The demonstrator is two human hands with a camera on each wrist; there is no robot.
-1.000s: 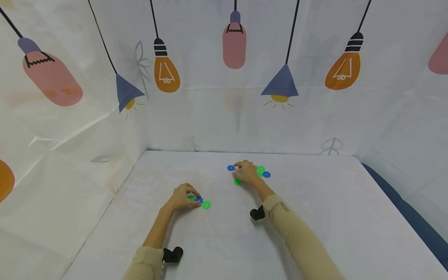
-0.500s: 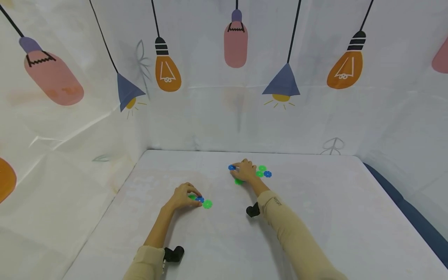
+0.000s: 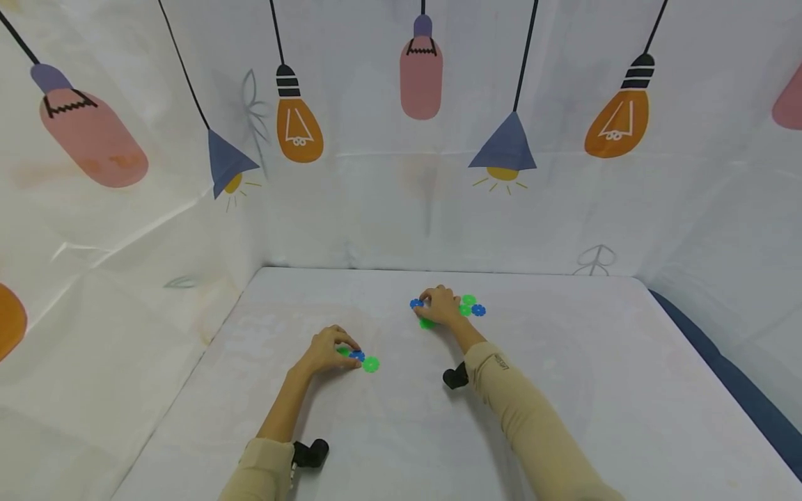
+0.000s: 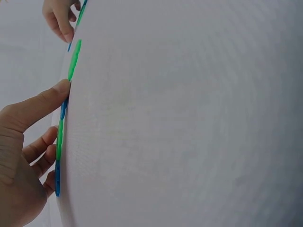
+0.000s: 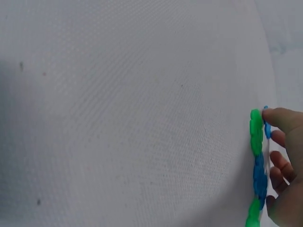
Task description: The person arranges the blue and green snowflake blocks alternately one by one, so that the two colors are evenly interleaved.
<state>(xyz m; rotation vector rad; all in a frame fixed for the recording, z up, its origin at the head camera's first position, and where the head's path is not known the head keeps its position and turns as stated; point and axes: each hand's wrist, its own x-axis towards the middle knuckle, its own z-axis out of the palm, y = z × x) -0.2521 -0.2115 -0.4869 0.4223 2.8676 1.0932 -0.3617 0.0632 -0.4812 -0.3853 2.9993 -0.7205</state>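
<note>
Small flower-shaped plastic discs lie flat on the white table. At the left, my left hand [image 3: 326, 351] pinches a blue notched disc [image 3: 356, 355] between thumb and fingers. A green disc [image 3: 371, 364] lies just right of it; another green disc [image 4: 59, 142] and a blue disc [image 4: 57, 182] line up under that hand. Farther back, my right hand [image 3: 441, 305] pinches a blue disc [image 3: 415, 303] at its thumb and fingertips. Close by that hand's near side is a green disc [image 3: 427, 324], partly covered by it.
Right of the right hand, two green discs [image 3: 469, 300] and a blue disc [image 3: 479, 310] lie close together. Black wrist-mounted pieces [image 3: 311, 454] stick out from both sleeves. Behind the white table [image 3: 564, 390] rises a pale sheet [image 3: 388, 209] printed with lamps.
My right hand has closed its thumb and fingers on the blue disc and drawn it slightly nearer. The left hand stays in place.
</note>
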